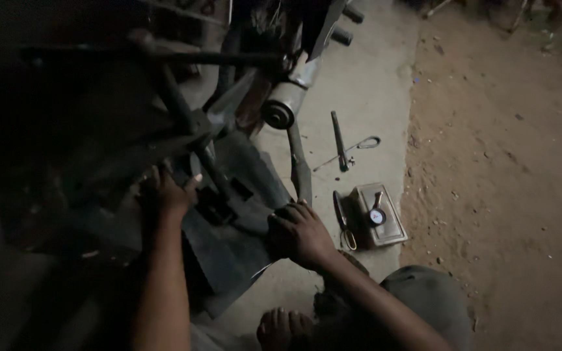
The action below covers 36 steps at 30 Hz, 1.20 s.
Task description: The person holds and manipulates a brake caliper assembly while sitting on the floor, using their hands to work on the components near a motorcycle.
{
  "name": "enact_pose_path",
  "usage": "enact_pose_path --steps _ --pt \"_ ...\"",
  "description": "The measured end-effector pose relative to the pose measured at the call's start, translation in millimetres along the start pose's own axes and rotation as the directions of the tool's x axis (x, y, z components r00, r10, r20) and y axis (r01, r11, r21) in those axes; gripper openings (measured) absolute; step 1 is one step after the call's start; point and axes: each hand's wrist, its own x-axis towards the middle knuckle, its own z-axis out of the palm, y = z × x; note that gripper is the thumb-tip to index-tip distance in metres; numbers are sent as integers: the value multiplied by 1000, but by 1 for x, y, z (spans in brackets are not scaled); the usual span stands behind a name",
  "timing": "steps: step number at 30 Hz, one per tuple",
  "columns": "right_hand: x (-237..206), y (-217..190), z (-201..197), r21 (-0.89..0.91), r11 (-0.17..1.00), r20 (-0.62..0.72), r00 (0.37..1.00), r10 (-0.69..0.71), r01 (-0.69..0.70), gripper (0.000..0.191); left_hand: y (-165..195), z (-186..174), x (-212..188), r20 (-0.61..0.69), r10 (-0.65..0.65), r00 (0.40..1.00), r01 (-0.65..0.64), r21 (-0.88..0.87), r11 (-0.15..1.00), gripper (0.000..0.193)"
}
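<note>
Head view: both hands, left (164,195) and right (299,233), press closed onto a dark flat metal panel (229,253) under the frame; rectangular metal tin (378,214) beside, untouched.

Dark machine frame (66,130), details unreadable

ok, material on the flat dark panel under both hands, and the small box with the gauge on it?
Flat dark panel: looks like black plastic or rubber, matte with no glint, though dim light leaves it open. The left hand and right hand both press on it. Small box: likely sheet metal, with a dull grey sheen and folded-looking rim. Gauge: pale dial face, material unclear.
</note>
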Motion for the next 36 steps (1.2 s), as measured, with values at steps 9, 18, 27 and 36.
enact_pose_path --steps 9,18,27,36 --pt "1 6 0 33 999 21 1000 12 -13 60 18 -34 -16 215 -220 952 215 46 976 94" --pt "6 11 8 -9 1000 35 999 17 -17 59 -23 2 -98 120 -2 993 -21 191 981 83" --pt "4 57 48 -192 981 163 986 18 14 60 -13 21 -134 10 25 1000 -23 -145 989 75" --pt "19 56 53 -316 938 390 881 266 -144 83 -18 21 -139 -38 71 997 -80 -344 936 91"
